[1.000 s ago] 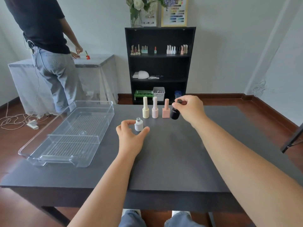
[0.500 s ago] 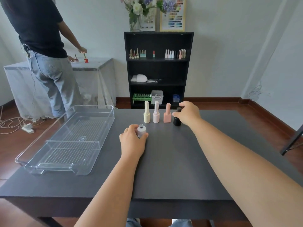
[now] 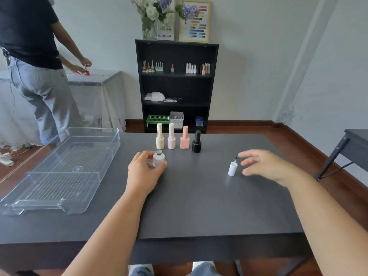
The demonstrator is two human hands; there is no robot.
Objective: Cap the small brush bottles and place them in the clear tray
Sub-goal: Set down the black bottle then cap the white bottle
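Note:
My left hand (image 3: 145, 172) grips a small uncapped white bottle (image 3: 158, 159) standing on the dark table (image 3: 199, 206). A white brush cap (image 3: 232, 168) stands upside down, brush up, on the table to the right. My right hand (image 3: 264, 166) hovers just right of it, fingers spread, not touching it. Behind stand capped bottles in a row: a yellow bottle (image 3: 160, 139), a pale pink bottle (image 3: 171, 139), a peach bottle (image 3: 185, 137) and a black bottle (image 3: 196, 141). The clear tray (image 3: 59, 170) lies at the table's left, with nothing in it.
A person (image 3: 33, 62) in a black shirt and jeans stands at a covered side table at the back left. A black shelf (image 3: 176, 84) with more bottles is behind the table. Another dark table's corner (image 3: 356, 136) shows at the right.
My right hand let go of the black bottle, now standing capped in the row, and moved right and nearer to the white brush cap. My left hand closed on the white bottle.

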